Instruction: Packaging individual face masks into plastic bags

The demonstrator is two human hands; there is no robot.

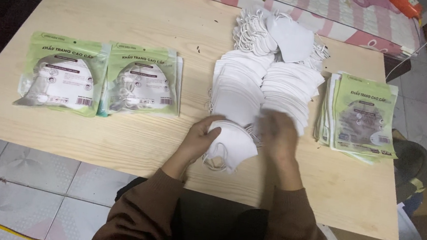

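At the near edge of the pale wooden worktop [133, 143], the left hand [199, 137] curls its fingers around a small bundle of white folded face masks [232, 145]. The right hand [278, 136] is blurred over the bundle's right side; whether its fingers grip cannot be told. Just beyond lie fanned rows of loose white masks [263, 88]. Two filled green-and-clear pouches [100, 75] lie far left, and a stack of flat green pouches [360, 118] lies right.

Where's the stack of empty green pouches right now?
In the head view, the stack of empty green pouches lies at the table's right end, just right of the white mask piles.
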